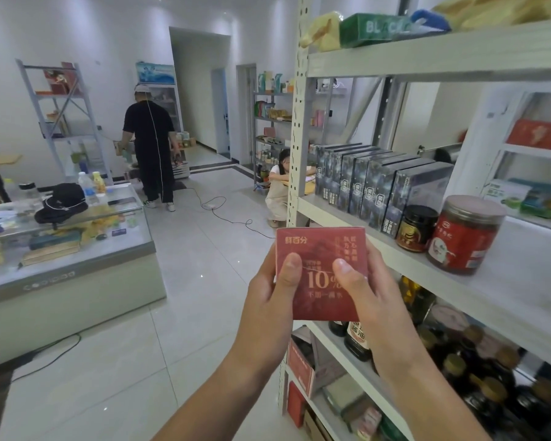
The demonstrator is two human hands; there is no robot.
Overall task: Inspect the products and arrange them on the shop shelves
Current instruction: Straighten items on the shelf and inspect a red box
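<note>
Thumbs of left hand (271, 299) & right hand (368, 300) pinch red box (318, 246) front; rear fingers hidden, prob. curled behind.

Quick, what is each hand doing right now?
Left hand: holding the red box, thumb on its front.
Right hand: holding the same red box, thumb on its front.

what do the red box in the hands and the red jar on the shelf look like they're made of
Red box: likely cardboard with a matte printed finish; flat faces, crisp folded edges, no glare. Red jar: probably clear plastic, though glass is possible; the glossy see-through wall shows reddish contents, with a wrapped printed label and a pale lid.
</note>
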